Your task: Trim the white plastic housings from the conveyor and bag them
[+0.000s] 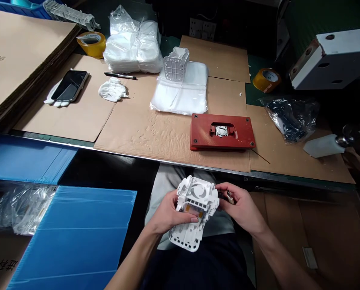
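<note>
Over my lap, my left hand (170, 213) is closed round a white plastic housing (194, 237) with a round vent-like ring on top and rows of small square holes. Its thumb lies across the front, next to an orange-yellow patch inside. At the housing's right side, my right hand (241, 205) pinches a small tool (229, 197) with a pale brass-coloured end and a dark part. The tool's tip is hidden behind fingers and housing. On the table ahead sits a red fixture block (204, 135), with a small white ringed piece (221, 131) in its recess.
Another white housing (175, 68) stands on flat clear bags (180, 98). Behind are bundled bags (134, 48) and yellow tape (92, 44). A phone (69, 85), white glove (112, 89) and pen (120, 75) lie left. Right are a tape roll (266, 79) and a bottle (323, 146).
</note>
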`<action>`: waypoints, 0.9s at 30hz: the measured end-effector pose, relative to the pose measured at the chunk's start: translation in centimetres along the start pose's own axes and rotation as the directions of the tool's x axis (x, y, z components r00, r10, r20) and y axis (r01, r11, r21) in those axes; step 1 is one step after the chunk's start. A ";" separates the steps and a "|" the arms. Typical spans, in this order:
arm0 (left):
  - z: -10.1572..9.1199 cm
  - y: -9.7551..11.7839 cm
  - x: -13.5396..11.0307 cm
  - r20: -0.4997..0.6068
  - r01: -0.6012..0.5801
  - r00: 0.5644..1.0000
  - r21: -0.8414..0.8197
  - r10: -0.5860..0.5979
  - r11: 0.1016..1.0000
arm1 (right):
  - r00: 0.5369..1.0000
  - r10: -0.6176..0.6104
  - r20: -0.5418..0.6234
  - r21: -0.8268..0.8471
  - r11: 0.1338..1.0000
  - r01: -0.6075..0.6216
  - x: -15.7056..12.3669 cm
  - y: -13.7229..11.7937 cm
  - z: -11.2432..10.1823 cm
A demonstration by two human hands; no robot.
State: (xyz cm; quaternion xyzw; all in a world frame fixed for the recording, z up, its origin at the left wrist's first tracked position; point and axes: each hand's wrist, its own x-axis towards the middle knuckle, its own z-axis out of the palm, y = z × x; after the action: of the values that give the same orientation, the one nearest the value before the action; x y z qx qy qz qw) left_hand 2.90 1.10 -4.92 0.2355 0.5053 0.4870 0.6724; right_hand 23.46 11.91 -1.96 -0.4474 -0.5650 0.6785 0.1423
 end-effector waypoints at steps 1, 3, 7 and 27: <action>0.1 -0.2 -0.1 -0.019 0.000 1.000 -0.018 0.000 1.000 | 1.000 0.001 -0.016 0.002 1.000 -0.001 -0.1 0.0 0.0; 0.1 -0.6 -0.3 -0.046 -0.001 0.999 -0.046 -0.001 0.999 | 0.999 -0.008 -0.049 -0.004 1.000 0.008 -0.2 0.0 -0.1; 0.0 -1.0 -0.6 -0.070 0.010 0.997 -0.080 -0.016 0.997 | 0.994 -0.041 -0.102 -0.104 0.994 0.030 0.0 0.2 -0.3; 0.0 -1.4 -1.4 -0.132 0.036 0.989 -0.185 -0.061 0.982 | 0.967 -0.253 -0.040 -0.324 0.918 0.227 1.1 0.0 0.2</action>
State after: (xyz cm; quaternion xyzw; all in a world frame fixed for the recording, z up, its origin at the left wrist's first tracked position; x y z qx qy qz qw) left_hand 3.44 -0.71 -5.49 0.1267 0.5090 0.5298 0.6665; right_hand 22.73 12.54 -2.44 -0.4187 -0.7108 0.5379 0.1735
